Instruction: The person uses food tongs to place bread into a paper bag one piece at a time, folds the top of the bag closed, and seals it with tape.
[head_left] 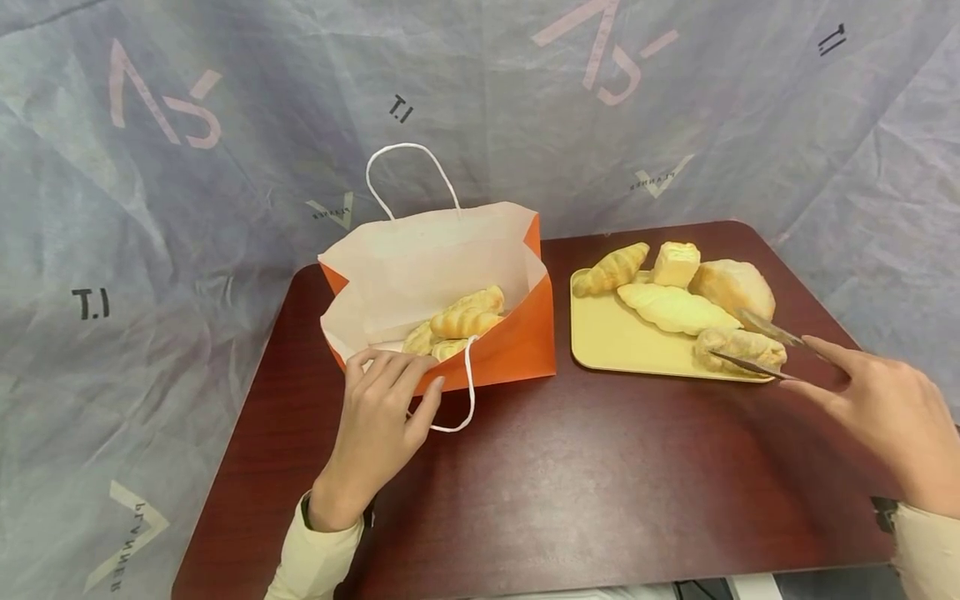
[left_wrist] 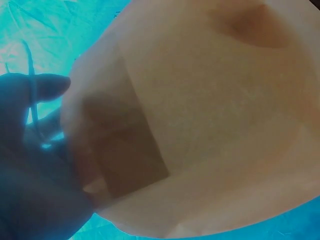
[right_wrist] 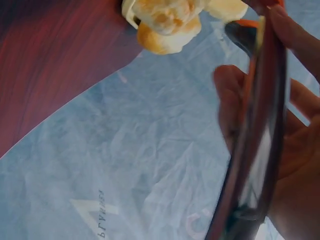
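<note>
My left hand (head_left: 386, 408) holds the near rim of an orange paper bag (head_left: 525, 337), fingers over the edge and thumb outside; the left wrist view shows the bag's pale inside (left_wrist: 215, 110). Several bread pieces (head_left: 468, 317) lie within the bag. On the right, metal tongs (head_left: 752, 364) are gripped in my right hand (head_left: 873, 400). Their tips straddle a rough-crusted bread roll (head_left: 731, 346) at the front right corner of a yellow tray (head_left: 607, 342). Whether the tips press on it I cannot tell. The right wrist view shows the tongs (right_wrist: 260, 135) up close.
Also on the tray are a twisted loaf (head_left: 675, 308), a ridged croissant (head_left: 615, 268), a square bread piece (head_left: 677, 264) and a round bun (head_left: 735, 287). White cord handles (head_left: 408, 146) stick out from the bag. A grey printed cloth (head_left: 480, 108) hangs behind the dark red table (head_left: 570, 483).
</note>
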